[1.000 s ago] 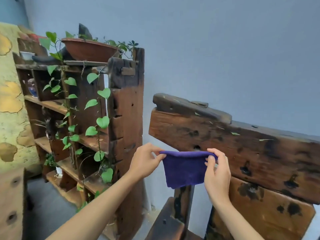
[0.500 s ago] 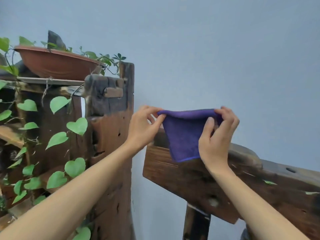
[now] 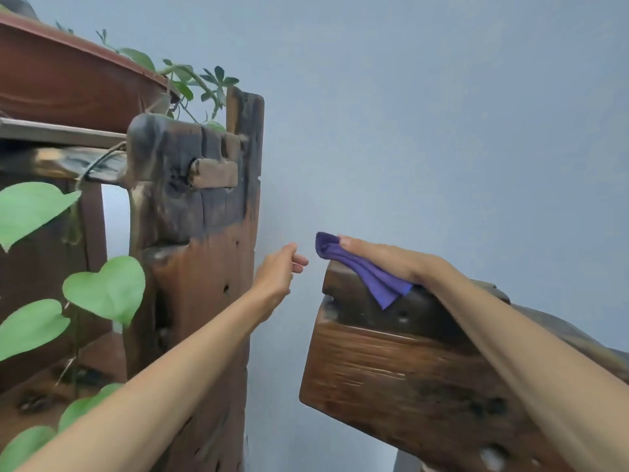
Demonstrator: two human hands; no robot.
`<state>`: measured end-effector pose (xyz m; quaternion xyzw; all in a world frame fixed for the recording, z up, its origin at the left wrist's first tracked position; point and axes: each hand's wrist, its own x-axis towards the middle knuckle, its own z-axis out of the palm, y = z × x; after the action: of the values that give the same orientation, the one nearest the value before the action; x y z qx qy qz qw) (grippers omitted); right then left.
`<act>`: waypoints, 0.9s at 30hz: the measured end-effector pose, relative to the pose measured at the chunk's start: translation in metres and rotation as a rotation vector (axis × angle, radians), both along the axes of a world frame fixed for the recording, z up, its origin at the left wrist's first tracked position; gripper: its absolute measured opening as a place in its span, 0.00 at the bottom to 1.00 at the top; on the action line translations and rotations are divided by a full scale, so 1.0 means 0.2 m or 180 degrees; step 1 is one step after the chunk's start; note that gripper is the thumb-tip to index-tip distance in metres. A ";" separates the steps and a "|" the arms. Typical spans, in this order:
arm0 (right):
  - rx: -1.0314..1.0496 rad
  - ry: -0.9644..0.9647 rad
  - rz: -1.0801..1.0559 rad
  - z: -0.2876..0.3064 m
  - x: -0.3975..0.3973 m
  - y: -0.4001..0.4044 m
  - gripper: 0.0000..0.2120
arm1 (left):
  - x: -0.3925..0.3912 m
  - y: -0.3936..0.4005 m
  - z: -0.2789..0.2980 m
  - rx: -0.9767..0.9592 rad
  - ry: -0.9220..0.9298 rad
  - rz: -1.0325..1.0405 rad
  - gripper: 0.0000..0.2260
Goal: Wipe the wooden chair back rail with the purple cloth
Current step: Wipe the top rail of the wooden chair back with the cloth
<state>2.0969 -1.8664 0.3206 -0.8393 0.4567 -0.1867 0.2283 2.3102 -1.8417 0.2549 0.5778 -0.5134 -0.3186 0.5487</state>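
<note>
The wooden chair back rail (image 3: 391, 366) is a thick, dark, weathered plank at the lower right, its left end near the middle of the view. The purple cloth (image 3: 367, 270) lies bunched on the rail's top left corner. My right hand (image 3: 388, 258) lies flat on the cloth and presses it onto the rail. My left hand (image 3: 279, 270) hovers just left of the rail's end, apart from the cloth, holding nothing, with its fingers loosely curled.
A dark wooden shelf post (image 3: 204, 233) stands close on the left, next to my left arm. A brown planter bowl (image 3: 68, 80) sits on top of the shelf, and green vine leaves (image 3: 105, 287) hang down its front. A blue-grey wall (image 3: 442, 114) is behind.
My left hand has let go of the cloth and moved slightly away. My right hand has lowered the cloth onto the rail's top and flattened over it. The view has come closer.
</note>
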 end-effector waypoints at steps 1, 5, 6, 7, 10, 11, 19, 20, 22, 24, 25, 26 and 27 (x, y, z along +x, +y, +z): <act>-0.0044 0.0071 0.0064 0.00 0.00 0.02 0.42 | -0.01 -0.01 -0.05 0.0221 0.0168 -0.0223 0.25; -0.0597 0.0455 0.0133 -0.03 0.00 0.14 0.38 | -0.16 -0.01 -0.21 0.0476 0.0556 -0.1133 0.28; -0.0846 0.0573 0.0063 -0.04 0.01 0.17 0.39 | -0.20 -0.03 -0.24 0.0430 0.0670 -0.1204 0.27; -0.1139 0.0712 -0.0034 -0.06 0.01 0.21 0.38 | -0.23 -0.04 -0.27 0.0396 0.0796 -0.1244 0.26; -0.2354 0.0976 -0.0232 -0.15 0.00 0.29 0.32 | -0.26 -0.06 -0.31 0.0237 0.1068 -0.1338 0.25; -0.2808 0.1031 -0.0333 -0.18 -0.01 0.31 0.30 | -0.25 -0.06 -0.32 0.0099 0.1202 -0.1385 0.24; -0.4054 0.0972 -0.0439 -0.57 -0.15 0.39 0.26 | -0.25 -0.10 -0.36 0.0574 0.1692 -0.1461 0.34; -0.3863 0.1206 -0.0298 -0.68 -0.22 0.43 0.24 | -0.25 -0.09 -0.36 0.0635 0.1682 -0.1464 0.34; -0.2898 0.1333 -0.0117 -0.88 -0.34 0.54 0.17 | -0.24 -0.09 -0.36 0.0715 0.1702 -0.1522 0.34; -0.2269 0.1454 -0.0003 -0.99 -0.43 0.61 0.16 | -0.24 -0.10 -0.39 0.0739 0.1663 -0.1483 0.32; -0.1712 0.1275 -0.0027 -1.03 -0.46 0.64 0.21 | -0.24 -0.11 -0.39 0.0713 0.1631 -0.1454 0.31; -0.1782 0.1281 -0.0214 -1.10 -0.47 0.61 0.30 | -0.24 -0.11 -0.40 0.0699 0.1616 -0.1446 0.31; -0.1783 0.1395 -0.0338 -1.10 -0.52 0.59 0.36 | -0.24 -0.12 -0.39 0.0699 0.1610 -0.1443 0.31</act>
<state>1.9935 -1.7485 0.1002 -0.8645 0.4689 -0.1318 -0.1239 2.2616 -1.8653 0.1768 0.4076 -0.4392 -0.6185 0.5084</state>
